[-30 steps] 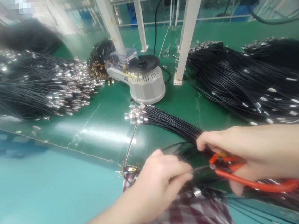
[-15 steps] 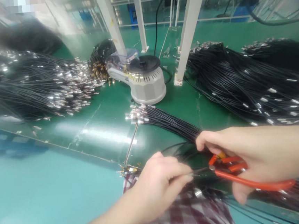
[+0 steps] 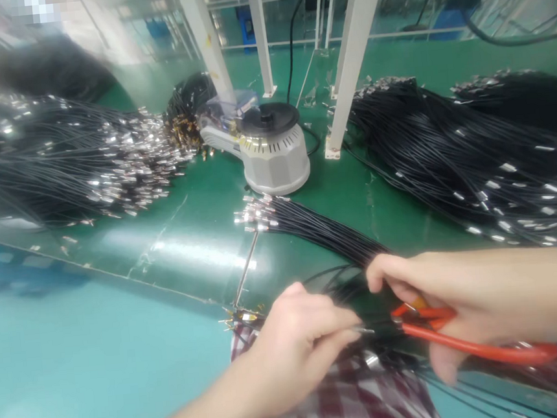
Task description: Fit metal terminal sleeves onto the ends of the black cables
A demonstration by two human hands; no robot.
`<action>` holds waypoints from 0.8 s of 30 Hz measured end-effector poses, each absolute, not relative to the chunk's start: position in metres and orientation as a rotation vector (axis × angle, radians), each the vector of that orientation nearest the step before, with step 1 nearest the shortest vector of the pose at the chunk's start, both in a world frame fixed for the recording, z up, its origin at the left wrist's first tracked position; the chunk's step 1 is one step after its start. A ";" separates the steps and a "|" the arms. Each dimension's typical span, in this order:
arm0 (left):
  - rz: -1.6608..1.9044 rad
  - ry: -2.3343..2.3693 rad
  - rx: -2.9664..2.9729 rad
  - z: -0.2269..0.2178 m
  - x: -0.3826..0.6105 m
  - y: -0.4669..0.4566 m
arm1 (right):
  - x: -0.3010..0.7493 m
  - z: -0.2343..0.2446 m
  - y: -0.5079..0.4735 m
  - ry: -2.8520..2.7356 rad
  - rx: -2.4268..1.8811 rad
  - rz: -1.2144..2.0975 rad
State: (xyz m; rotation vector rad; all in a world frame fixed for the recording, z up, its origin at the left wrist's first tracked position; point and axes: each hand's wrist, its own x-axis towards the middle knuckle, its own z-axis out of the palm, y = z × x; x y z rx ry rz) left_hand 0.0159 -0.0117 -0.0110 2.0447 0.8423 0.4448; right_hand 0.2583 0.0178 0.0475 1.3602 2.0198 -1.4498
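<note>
My left hand is closed in a pinch at the lower middle. A thin cable end with a silvery tip sticks out to the right of its fingertips. My right hand is wrapped around red-handled pliers, whose jaws point left toward that tip, a short gap away; the jaws are dark and blurred. Beyond the right fingers, a bundle of black cables with metal connectors lies on the green table. Loose cables and a checkered cloth are below the hands.
A grey tape dispenser with a black disc top stands behind the bundle, near white posts. Heaps of black cables lie at the left, with more cable piles at the right. The table's front edge runs along the lower left.
My right hand and the pliers have moved slightly right and down, away from my left fingertips. The silvery cable tip now shows apart from the jaws. My left hand has barely moved.
</note>
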 end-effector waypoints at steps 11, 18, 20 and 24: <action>0.711 1.096 1.377 -0.017 0.017 -0.011 | 0.283 0.008 0.087 2.631 1.997 -0.552; 0.828 1.212 1.173 -0.023 0.012 -0.019 | 0.287 -0.018 0.103 2.780 1.998 -0.749; 0.888 1.210 1.094 -0.024 0.012 -0.016 | 0.283 -0.011 0.094 2.816 1.965 -0.927; 0.976 1.156 0.869 -0.023 0.013 -0.005 | 0.259 0.004 0.062 2.572 1.699 -2.147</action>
